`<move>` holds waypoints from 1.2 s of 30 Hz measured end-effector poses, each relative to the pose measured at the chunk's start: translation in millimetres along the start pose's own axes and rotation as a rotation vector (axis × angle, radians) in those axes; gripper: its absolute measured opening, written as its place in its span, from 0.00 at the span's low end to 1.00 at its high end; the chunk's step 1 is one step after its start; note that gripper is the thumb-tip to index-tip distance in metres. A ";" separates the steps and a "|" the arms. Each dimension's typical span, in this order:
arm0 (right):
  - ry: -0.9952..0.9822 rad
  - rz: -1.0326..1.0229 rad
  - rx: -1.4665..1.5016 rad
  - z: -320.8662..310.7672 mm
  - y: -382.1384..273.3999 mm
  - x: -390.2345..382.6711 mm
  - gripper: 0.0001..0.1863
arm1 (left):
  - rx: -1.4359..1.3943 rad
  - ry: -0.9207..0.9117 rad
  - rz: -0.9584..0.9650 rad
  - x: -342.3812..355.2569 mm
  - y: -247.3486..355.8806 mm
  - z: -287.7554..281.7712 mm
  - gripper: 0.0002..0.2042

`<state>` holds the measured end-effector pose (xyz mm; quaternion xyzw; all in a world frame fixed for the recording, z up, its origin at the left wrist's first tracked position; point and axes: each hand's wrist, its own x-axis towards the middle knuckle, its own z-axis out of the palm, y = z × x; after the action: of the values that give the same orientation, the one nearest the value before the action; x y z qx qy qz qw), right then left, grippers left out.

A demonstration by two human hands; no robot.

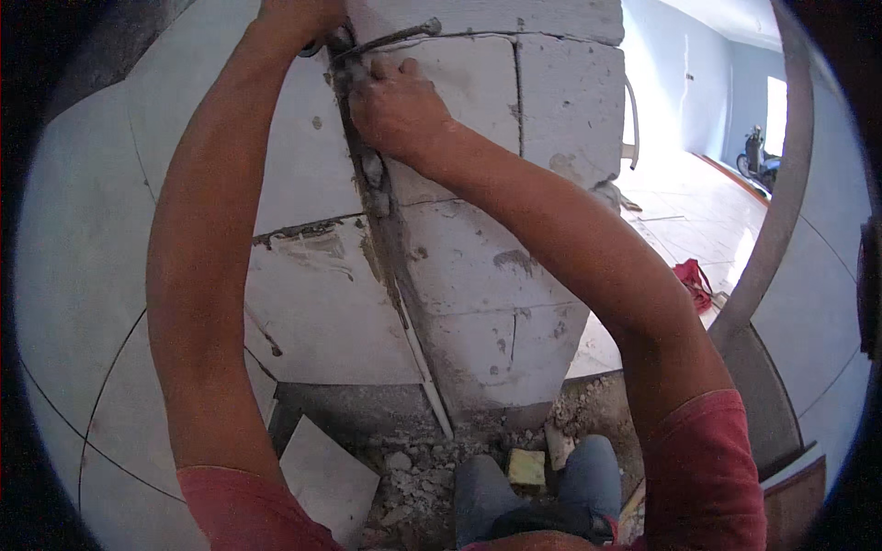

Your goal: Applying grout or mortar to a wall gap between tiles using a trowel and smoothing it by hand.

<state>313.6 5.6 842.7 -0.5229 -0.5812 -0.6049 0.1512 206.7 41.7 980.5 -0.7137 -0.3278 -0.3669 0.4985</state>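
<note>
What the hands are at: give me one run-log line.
left hand: top edge of view, grip unclear; right hand: by wall groove, grip unclear; white pipe: groove's lower end; yellow block: between knees

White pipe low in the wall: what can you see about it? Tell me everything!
The white pipe looks thin, straight and plastic. It leans, its top further left, beside the white panel; its lower end is near the rubble. Higher up, the dirty groove hides it. The left hand and right hand are above, off the part that shows.
</note>
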 end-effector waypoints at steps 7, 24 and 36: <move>0.171 -0.005 -0.027 12.4 1.2 -9.8 0.09 | 0.006 -0.012 0.027 -1.0 3.7 4.6 0.10; 0.045 -0.019 0.246 3.9 18.7 -21.0 0.21 | -0.088 -0.193 0.206 14.8 -15.0 -6.9 0.12; -0.018 1.139 1.945 -41.7 65.2 -10.3 0.15 | -0.403 -0.032 0.370 19.5 -21.2 24.1 0.07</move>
<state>350.3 -52.8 879.2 -0.3763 -0.4832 0.2660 0.7444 203.9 72.7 1001.4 -0.8520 -0.1200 -0.3162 0.3997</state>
